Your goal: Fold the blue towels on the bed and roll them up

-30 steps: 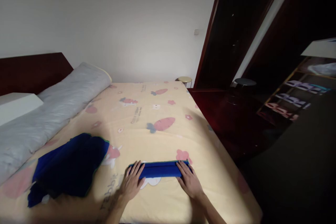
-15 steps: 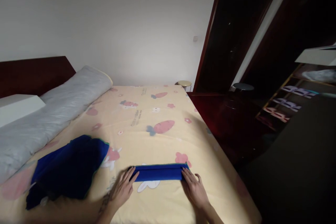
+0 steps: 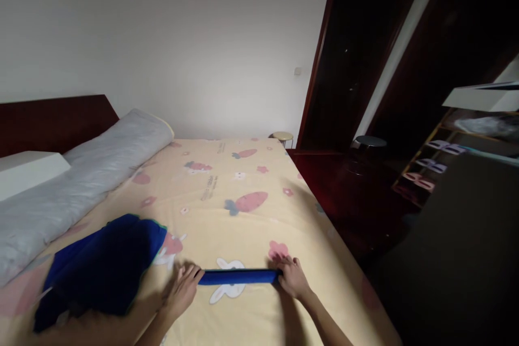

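Observation:
A blue cloth (image 3: 239,277), folded into a narrow strip, lies across the printed bedsheet (image 3: 227,238) over a white rabbit figure. My left hand (image 3: 184,289) grips the strip's left end, its fingers bent around the edge. At the opposite end my right hand (image 3: 294,278) is closed on the cloth, fingers curled over it. To the left of my left hand rests a second blue cloth (image 3: 101,265), loosely spread and rumpled, with a thin green edge and much of it in shadow.
A long grey pillow (image 3: 117,157) runs along the headboard (image 3: 57,119), with a white box-like object (image 3: 32,173) on it. Beyond the bed stand a pale stool (image 3: 283,136) and a dark stool (image 3: 371,141). A rack (image 3: 425,143) of slippers is at right.
The blue strip has become narrower, its near and far edges brought together. My hands have gone from lying on its ends to gripping them. The view has tilted slightly.

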`<state>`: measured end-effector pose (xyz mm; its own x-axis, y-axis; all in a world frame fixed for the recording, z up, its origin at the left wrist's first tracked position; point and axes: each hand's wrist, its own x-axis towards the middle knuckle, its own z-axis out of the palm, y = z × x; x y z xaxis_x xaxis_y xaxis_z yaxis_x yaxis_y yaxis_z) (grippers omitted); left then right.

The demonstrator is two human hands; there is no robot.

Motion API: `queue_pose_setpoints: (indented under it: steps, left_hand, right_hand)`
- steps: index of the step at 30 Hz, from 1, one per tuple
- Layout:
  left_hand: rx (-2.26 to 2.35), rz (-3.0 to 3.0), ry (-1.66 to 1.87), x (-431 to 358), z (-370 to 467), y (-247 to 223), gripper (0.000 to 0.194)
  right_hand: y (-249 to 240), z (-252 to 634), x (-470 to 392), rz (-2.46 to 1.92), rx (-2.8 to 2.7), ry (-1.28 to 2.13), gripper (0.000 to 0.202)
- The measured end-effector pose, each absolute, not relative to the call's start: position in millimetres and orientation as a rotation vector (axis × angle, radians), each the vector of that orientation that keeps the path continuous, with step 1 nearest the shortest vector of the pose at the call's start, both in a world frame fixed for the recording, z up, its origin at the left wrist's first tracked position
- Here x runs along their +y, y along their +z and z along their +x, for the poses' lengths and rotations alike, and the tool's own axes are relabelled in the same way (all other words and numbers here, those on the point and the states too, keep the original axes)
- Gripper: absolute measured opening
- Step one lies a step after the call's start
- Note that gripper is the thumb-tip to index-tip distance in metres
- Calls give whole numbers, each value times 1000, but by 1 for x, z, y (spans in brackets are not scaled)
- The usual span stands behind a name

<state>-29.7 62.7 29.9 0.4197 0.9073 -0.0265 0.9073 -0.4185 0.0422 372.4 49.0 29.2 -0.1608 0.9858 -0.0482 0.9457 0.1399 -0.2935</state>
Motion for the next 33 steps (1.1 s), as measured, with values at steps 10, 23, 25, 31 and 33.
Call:
queue_pose_setpoints:
  steps: [10,23,25,31,33]
  left_hand:
    - [1681,2564,5,70,6,6,68]
    - [1432,3036,190,74,-31,-2,68]
    - [1377,3026,155,77,-37,0,68]
    - [1332,3060,118,85,-40,5,66]
    - [1321,3070,131,85,-43,7,67]
  right_hand:
    - [8,322,48,-1788,-2302,315,72]
    - [-25,376,34,-1487,-2404,-49,62]
    - [-18,380,34,-1478,-2430,19,61]
    - [-7,380,33,-1484,-2436,223,64]
    - [-9,383,30,-1547,-2388,223,62]
